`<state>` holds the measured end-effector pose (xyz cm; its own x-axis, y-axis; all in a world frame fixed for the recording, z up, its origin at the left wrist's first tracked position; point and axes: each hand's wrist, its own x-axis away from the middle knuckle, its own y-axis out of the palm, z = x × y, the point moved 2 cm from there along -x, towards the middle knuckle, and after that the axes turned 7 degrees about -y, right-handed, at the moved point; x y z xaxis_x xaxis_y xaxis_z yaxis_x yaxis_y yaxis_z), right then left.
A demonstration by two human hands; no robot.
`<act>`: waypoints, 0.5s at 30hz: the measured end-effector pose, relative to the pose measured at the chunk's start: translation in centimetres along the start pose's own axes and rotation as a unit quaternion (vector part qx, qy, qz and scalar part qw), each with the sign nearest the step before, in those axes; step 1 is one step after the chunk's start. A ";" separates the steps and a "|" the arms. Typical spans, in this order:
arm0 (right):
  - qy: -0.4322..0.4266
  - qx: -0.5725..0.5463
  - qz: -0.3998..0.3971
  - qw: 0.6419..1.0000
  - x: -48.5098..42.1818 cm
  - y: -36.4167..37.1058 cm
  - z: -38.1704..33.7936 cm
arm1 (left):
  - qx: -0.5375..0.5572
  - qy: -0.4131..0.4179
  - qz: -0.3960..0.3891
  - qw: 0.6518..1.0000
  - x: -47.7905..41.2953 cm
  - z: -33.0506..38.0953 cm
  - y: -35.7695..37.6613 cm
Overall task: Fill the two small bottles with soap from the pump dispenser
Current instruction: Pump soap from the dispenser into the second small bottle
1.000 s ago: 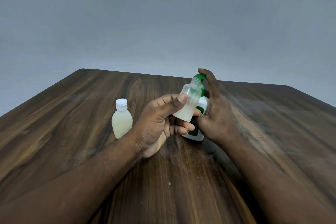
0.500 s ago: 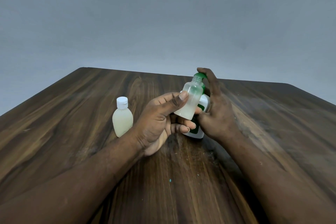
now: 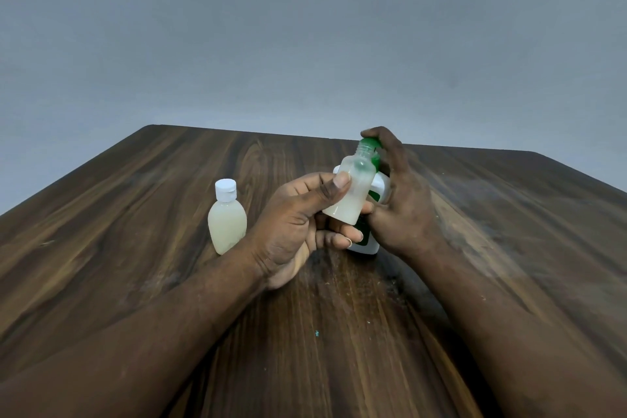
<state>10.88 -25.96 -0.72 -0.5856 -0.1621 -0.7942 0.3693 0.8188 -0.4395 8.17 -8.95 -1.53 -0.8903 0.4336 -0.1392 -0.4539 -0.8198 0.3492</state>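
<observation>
A dark wooden table (image 3: 135, 265) with streaked grain carries the things. A capped small bottle (image 3: 226, 218) of pale soap stands upright left of centre. To its right, farther back, the white pump dispenser (image 3: 368, 243) stands on the wood. A tiny teal speck (image 3: 317, 333) lies nearer.

Dim, even light – soft sheen on the table (image 3: 142, 220), edges bowed by the wide lens.

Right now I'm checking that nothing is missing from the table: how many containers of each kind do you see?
Small bottles: 2, one capped standing on the table, one open held in the left hand
Pump dispensers: 1, under the right hand
Total: 3
</observation>
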 end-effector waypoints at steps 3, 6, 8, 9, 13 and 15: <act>-0.007 0.012 -0.017 1.000 -0.1 -0.1 0.2 | 0.003 0.005 -0.001 1.000 -0.2 0.2 0.0; -0.017 0.008 -0.026 0.999 0.0 -0.1 0.2 | 0.005 0.004 -0.001 1.000 -0.2 0.1 -0.1; -0.018 0.011 -0.025 0.999 -0.1 -0.1 0.3 | 0.006 0.006 -0.002 1.000 -0.2 0.2 -0.2; -0.015 0.014 -0.027 0.999 -0.1 -0.1 0.4 | 0.007 0.007 -0.003 1.000 -0.2 0.2 -0.2; -0.002 0.004 -0.018 1.000 -0.1 -0.1 0.4 | 0.004 0.008 -0.003 1.000 -0.2 0.1 -0.1; -0.001 -0.012 -0.002 1.000 0.0 0.0 0.2 | 0.001 0.006 -0.004 1.000 -0.1 -0.1 -0.1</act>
<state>10.97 -26.06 -0.82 -0.5864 -0.1668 -0.7926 0.3497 0.8305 -0.4335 8.26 -8.96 -1.64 -0.8868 0.4362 -0.1530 -0.4614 -0.8155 0.3493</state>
